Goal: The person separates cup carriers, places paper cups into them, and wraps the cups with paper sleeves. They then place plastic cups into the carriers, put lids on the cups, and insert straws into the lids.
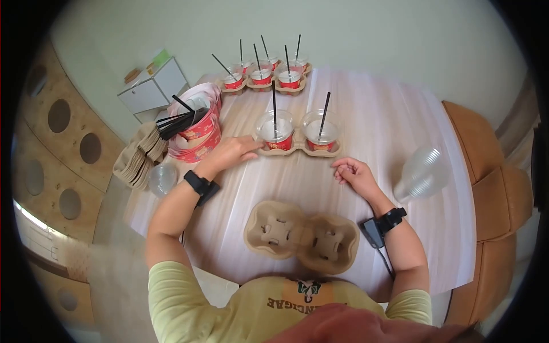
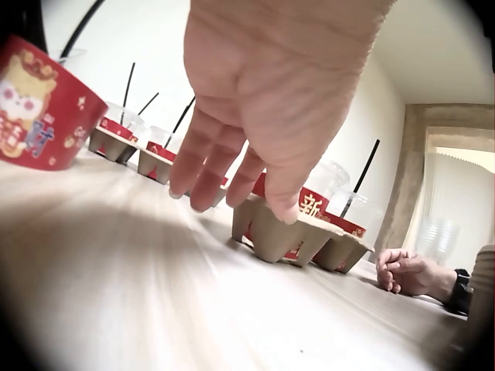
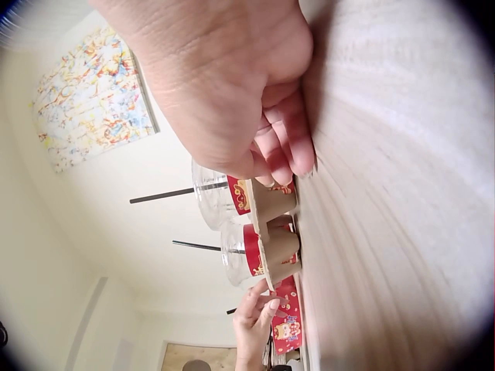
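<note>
A two-cup pulp carrier (image 1: pixel 298 145) stands mid-table. It holds two clear plastic cups, the left cup (image 1: pixel 273 127) and the right cup (image 1: pixel 321 127), each with a red printed band and a black straw. My left hand (image 1: pixel 233 152) reaches to the carrier's left end, fingers extended and fingertips right at its rim. In the left wrist view the thumb overlaps the carrier edge (image 2: pixel 313 224). My right hand (image 1: pixel 357 176) rests near the table beside the carrier's right end, with loosely curled fingers (image 3: pixel 298 143) and nothing held. Nearer my body lies a vacant two-hole carrier (image 1: pixel 303 234).
Several filled carriers with cups and straws (image 1: pixel 261 77) stand at the back. At left are red printed buckets (image 1: pixel 197 146), black straws (image 1: pixel 174 124), stacked pulp carriers (image 1: pixel 137 157) and a clear plastic stack (image 1: pixel 163 178). Nested clear cups (image 1: pixel 420 174) lie at right, near a brown chair (image 1: pixel 480 188).
</note>
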